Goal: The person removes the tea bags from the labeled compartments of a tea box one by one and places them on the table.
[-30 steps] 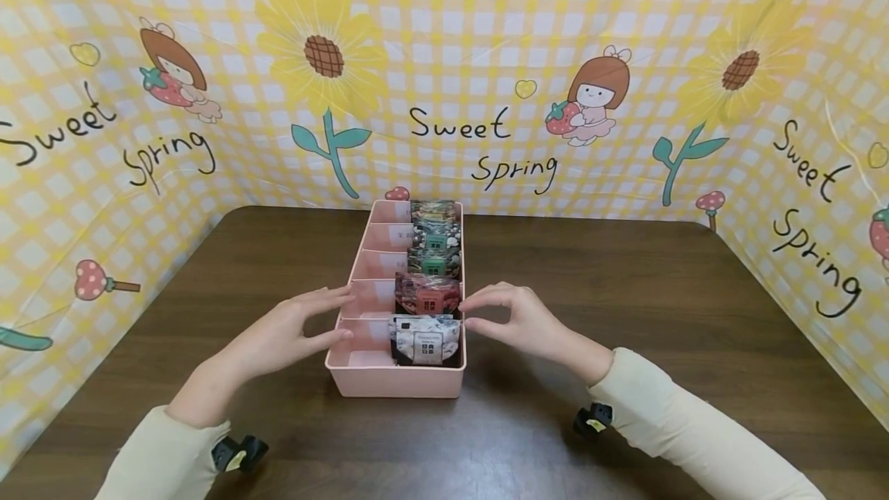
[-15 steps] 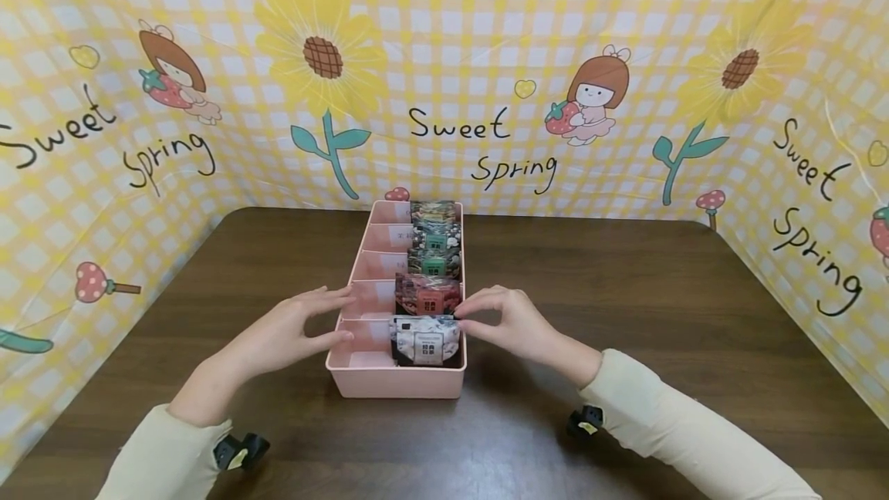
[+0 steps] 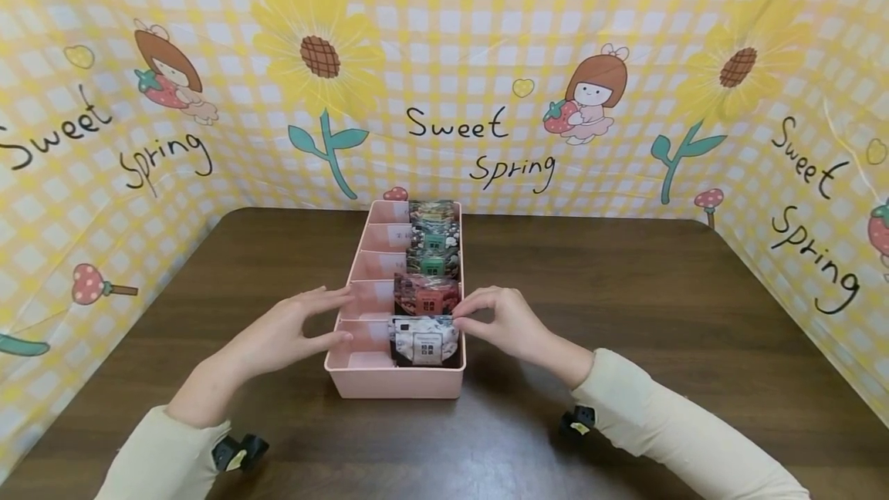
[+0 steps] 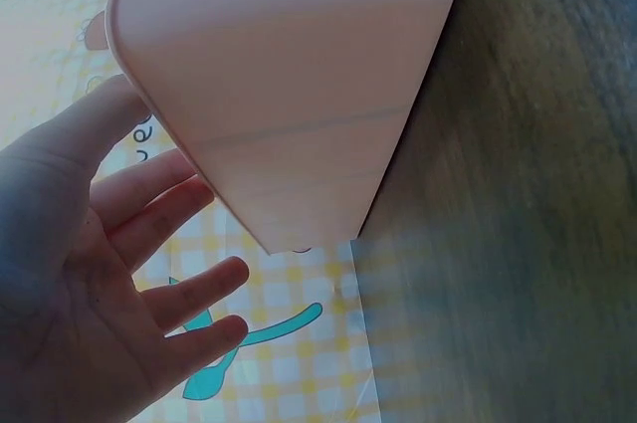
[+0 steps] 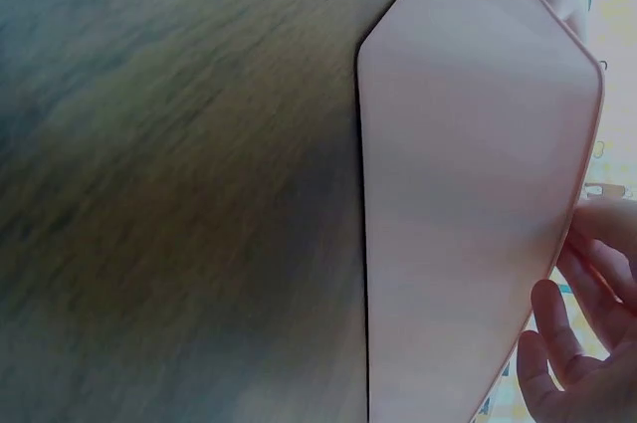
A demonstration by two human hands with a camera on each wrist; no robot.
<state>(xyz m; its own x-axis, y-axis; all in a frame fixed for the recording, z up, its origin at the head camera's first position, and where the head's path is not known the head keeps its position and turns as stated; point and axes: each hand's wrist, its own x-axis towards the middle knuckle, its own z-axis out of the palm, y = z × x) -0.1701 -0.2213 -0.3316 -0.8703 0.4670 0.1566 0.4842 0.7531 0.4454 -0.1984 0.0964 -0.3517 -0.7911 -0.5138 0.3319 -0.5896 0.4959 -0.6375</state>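
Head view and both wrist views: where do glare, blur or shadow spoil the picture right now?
Head: soft glare on the near table, but the front packet's large print is readable; left wrist: left fingers fairly crisp, table grain smeared, cloth washed out at upper left; right wrist: table grain smeared too, with a dark shadow beside the box.

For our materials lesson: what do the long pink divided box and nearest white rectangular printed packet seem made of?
Long pink divided box: probably plastic, satin; smooth walls, rounded corners.
White rectangular printed packet: perhaps plastic or foil film, glossy-looking; faint sheen on top.
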